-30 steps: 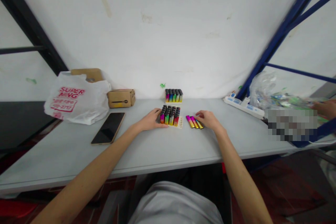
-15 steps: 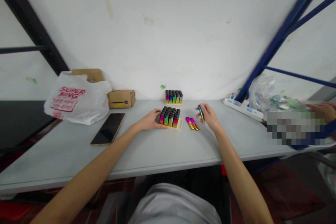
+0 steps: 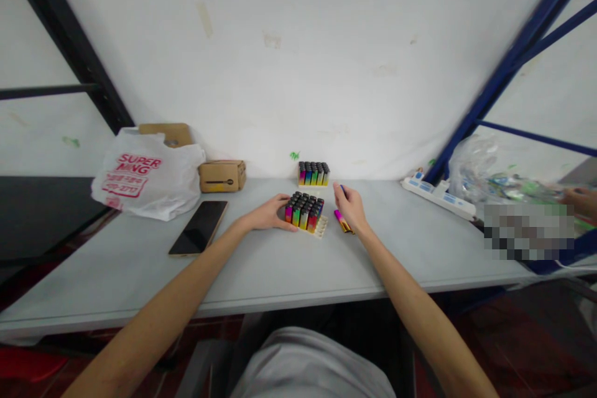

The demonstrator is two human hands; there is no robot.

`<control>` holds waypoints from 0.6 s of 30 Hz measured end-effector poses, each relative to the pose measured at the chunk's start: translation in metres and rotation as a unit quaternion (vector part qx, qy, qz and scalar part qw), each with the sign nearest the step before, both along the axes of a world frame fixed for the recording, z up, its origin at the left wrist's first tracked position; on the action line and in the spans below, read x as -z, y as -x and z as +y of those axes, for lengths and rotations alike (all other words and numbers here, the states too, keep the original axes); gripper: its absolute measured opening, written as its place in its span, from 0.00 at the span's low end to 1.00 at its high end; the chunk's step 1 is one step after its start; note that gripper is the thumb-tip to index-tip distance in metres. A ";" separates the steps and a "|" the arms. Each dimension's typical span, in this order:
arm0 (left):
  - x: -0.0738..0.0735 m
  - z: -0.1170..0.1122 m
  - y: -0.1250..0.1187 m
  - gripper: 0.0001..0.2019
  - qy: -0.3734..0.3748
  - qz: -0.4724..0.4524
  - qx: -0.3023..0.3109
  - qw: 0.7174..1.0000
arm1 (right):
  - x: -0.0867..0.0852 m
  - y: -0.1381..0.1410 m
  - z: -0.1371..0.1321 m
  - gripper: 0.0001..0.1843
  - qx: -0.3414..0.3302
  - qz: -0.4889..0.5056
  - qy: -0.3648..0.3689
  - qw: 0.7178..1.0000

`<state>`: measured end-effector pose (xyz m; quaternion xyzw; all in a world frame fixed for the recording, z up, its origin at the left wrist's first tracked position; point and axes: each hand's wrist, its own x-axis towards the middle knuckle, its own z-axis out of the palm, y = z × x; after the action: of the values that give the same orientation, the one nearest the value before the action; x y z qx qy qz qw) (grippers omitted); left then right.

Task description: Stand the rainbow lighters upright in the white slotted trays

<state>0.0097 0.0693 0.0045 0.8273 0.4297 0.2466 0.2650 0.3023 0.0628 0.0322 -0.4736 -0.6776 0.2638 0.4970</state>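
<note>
My left hand (image 3: 269,214) is wrapped around the left side of a pale plastic tray (image 3: 321,227). Colourful lighters (image 3: 303,214) with black tops stand upright in its rows, and the right-hand row shows bare slots. Just right of the tray, my right hand (image 3: 351,206) is closed on a lighter (image 3: 342,189), of which only a small dark blue end shows. Beneath that hand lie loose pink-and-gold lighters (image 3: 342,221), partly covered by it. Behind, against the wall, stands a second block of upright lighters (image 3: 314,175).
On the left lie a phone (image 3: 199,228), a small cardboard box (image 3: 222,176) and a white plastic bag (image 3: 147,177). A power strip (image 3: 438,195) runs along the right, near clear bags (image 3: 473,165) and another person's hand (image 3: 583,202). The table's front edge (image 3: 298,301) is close to me.
My right hand has moved left with the lighter, from beyond the loose lighters to beside the tray, and turned over. My left hand stays at the tray. The view has shifted slightly.
</note>
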 end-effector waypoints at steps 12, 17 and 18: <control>0.003 0.002 0.001 0.46 -0.027 -0.002 0.011 1.000 | 0.007 0.011 -0.022 0.19 0.049 -0.054 -0.088 0.993; 0.003 0.002 0.000 0.47 -0.022 -0.002 0.008 1.000 | 0.008 0.012 -0.023 0.18 0.033 -0.053 -0.089 0.994; 0.003 0.002 0.000 0.47 -0.021 0.000 0.006 1.000 | 0.008 0.012 -0.023 0.18 0.032 -0.054 -0.088 0.994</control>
<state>0.0094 0.0711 0.0015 0.8353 0.4196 0.2538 0.2488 0.2900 0.0397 0.0237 -0.4630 -0.7085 0.1614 0.5075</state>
